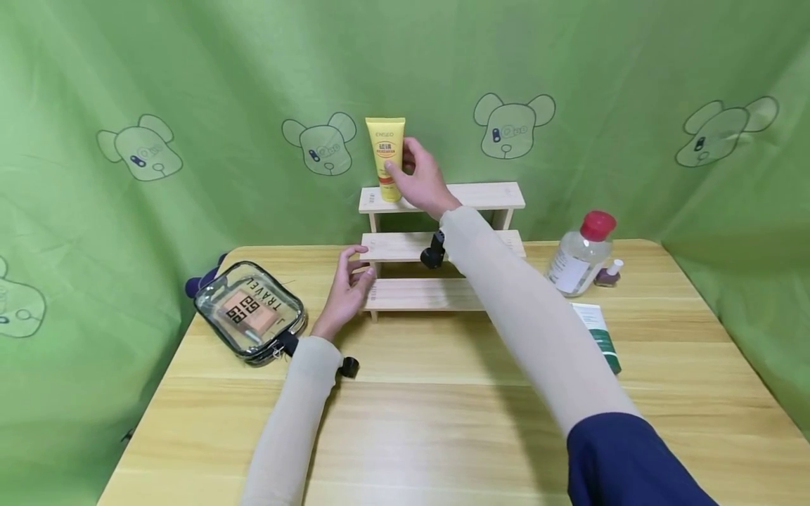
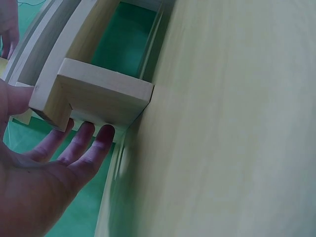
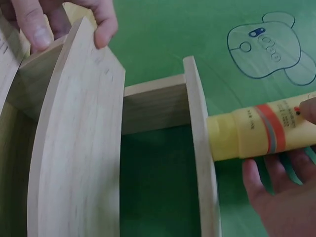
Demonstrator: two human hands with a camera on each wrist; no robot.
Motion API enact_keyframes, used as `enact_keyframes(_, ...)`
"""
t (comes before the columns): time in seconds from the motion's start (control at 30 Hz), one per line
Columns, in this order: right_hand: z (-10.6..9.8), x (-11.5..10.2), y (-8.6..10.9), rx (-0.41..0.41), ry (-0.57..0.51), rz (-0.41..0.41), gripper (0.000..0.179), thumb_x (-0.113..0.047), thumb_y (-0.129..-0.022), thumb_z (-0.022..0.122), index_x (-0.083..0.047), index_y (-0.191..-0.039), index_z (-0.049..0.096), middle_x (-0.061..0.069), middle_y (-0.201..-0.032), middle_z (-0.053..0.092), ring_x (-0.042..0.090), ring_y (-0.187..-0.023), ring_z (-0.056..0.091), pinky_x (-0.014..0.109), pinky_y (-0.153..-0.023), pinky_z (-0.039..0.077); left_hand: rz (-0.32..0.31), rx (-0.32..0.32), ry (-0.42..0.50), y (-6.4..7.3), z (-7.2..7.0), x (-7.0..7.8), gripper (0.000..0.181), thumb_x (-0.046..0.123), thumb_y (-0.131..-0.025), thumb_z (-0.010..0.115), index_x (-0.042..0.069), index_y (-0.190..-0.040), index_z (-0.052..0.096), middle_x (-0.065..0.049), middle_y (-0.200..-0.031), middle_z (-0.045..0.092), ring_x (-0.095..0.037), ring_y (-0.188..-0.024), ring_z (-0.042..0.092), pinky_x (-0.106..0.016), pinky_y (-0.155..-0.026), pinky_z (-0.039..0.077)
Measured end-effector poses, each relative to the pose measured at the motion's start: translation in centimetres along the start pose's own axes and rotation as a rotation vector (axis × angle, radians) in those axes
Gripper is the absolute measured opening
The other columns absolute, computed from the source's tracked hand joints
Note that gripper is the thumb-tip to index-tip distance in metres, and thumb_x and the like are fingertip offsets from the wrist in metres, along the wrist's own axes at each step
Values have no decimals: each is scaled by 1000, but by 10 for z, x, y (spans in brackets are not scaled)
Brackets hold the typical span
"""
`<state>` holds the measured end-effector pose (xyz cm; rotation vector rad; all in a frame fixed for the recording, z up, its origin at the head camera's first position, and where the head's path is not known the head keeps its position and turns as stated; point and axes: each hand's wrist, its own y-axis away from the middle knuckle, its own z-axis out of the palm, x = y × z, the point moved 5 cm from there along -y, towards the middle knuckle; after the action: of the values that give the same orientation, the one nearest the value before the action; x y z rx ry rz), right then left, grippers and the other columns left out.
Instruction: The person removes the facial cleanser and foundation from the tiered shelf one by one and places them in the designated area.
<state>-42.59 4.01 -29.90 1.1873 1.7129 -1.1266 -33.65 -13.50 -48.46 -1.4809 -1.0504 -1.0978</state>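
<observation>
My right hand (image 1: 425,179) holds a yellow squeeze tube (image 1: 384,144), thumb on its front and fingers behind. The tube stands upright, cap down, at the left end of the top board of a three-step wooden shelf (image 1: 436,295). In the right wrist view the tube's yellow cap (image 3: 223,138) meets that top board (image 3: 200,148). My left hand (image 1: 344,294) grips the shelf's left end, around the middle and lowest steps. Seen from the left wrist, its fingertips (image 2: 104,133) press against the wooden side panel (image 2: 101,98).
Left of the shelf lies a clear travel pouch (image 1: 249,313) with a dark purple object (image 1: 201,282) behind it. To the right stand a red-capped bottle (image 1: 581,256) and a small nail polish bottle (image 1: 609,274). A white and green tube (image 1: 598,334) lies nearer. Green curtain (image 1: 430,63) hangs behind.
</observation>
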Motion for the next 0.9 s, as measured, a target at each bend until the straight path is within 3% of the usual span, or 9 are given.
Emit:
enact_keyframes(0.27,-2,5,4,-58,5,-22,44,-17,-114,54,-11,-157,44,14,-151,61,25,-136,63,35,-119,54,-4,-7,5,1,1,1,49,2,-111,54,18,-155,38,-34,-151,55,-56,-135,60,-58,-113,54)
enact_keyframes(0.57,-10,3,12,-33,-4,-32,47,-19,-115,55,-14,-159,43,12,-151,59,24,-137,60,38,-122,51,2,-9,-9,1,2,2,49,2,-111,54,18,-155,39,-29,-151,56,-51,-136,61,-59,-115,54)
enact_keyframes(0.9,-18,-3,24,-37,1,-77,45,-20,-114,57,-13,-157,45,12,-150,60,24,-138,59,38,-123,49,-7,-10,-1,2,1,2,49,4,-112,53,18,-156,38,-33,-151,54,-54,-135,60,-60,-115,53)
